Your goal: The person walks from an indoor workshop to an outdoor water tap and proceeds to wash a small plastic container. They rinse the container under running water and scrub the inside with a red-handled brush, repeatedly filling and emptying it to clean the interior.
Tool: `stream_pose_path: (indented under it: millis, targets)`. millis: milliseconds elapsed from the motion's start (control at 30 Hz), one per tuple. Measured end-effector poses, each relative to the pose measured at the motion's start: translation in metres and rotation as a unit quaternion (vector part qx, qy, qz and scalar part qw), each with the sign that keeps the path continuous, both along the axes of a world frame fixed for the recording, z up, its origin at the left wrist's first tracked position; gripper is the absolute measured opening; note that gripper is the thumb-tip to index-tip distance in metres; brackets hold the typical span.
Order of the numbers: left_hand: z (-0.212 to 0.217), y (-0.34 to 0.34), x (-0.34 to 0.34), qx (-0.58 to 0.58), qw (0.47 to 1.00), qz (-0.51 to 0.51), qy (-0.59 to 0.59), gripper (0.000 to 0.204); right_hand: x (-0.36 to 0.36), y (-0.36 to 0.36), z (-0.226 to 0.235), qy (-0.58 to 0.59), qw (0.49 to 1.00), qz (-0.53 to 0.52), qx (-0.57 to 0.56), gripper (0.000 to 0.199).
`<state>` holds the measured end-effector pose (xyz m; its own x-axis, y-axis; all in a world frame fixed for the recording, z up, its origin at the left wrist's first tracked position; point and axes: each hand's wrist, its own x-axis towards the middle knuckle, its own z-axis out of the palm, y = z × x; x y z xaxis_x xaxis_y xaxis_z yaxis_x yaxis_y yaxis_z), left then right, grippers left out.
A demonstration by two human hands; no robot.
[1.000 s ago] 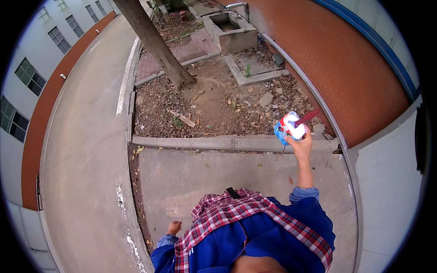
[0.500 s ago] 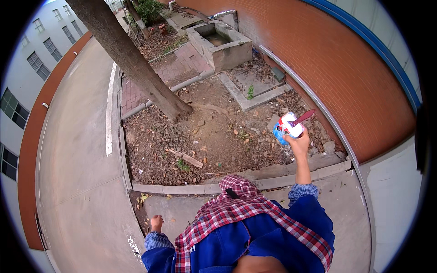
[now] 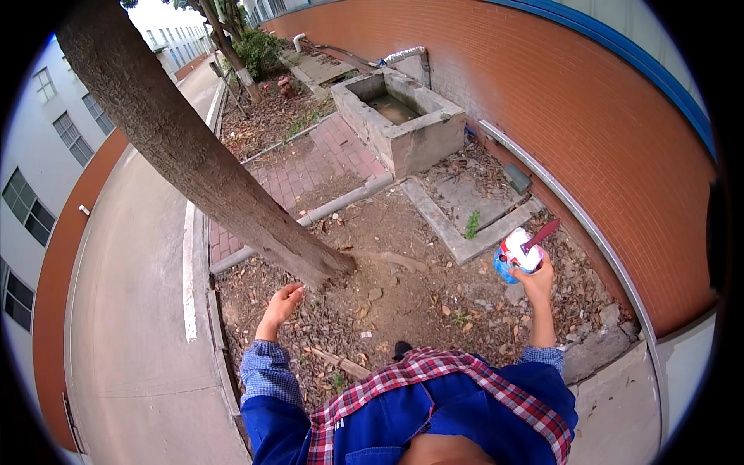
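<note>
My right hand [image 3: 538, 282] grips a blue, red and white container [image 3: 505, 266] whose upper part is bright white. A paintbrush with a dark red handle [image 3: 544, 232] sticks up out of it at a slant, resting toward the right. The bristles are hidden in the white. Out at the left, my left hand [image 3: 283, 305] hangs in the air with loosely bent fingers and nothing in them. Behind it stands the base of a leaning tree trunk [image 3: 232, 201]; hand and trunk look apart.
Dry leaves and a wooden strip [image 3: 341, 362] lie on the soil underfoot. Ahead are a low concrete border [image 3: 434, 219] and a concrete basin [image 3: 422, 147]. A brick wall [image 3: 604, 147] with a pipe along its foot bounds the right; a paved road [image 3: 139, 310] runs left.
I have moved forward onto the leafy soil, and the tree and basin appear closer. My left hand has risen toward the trunk. My right hand still holds the container with the brush.
</note>
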<state>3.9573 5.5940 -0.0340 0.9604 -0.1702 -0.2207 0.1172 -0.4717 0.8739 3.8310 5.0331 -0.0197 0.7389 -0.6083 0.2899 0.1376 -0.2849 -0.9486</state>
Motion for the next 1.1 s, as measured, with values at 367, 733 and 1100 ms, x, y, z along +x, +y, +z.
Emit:
stream_pose_path:
  millis: [367,733,1100]
  targets:
    - [-0.161,0.082,0.178,0.011,0.907,0.194,0.373,0.023,0.376,0.032,0.003,0.043,0.999,-0.003,-0.01,0.067]
    - [-0.027,-0.152,0.692,0.053,0.988,-0.141,-0.037,0.036,0.718,0.07,0.041,0.03,0.997,-0.064,0.009,0.068]
    - [0.179,-0.389,1.042,-0.032,0.837,-0.383,-0.388,0.06,1.022,0.065,0.025,0.026,0.996,-0.083,-0.028,0.07]
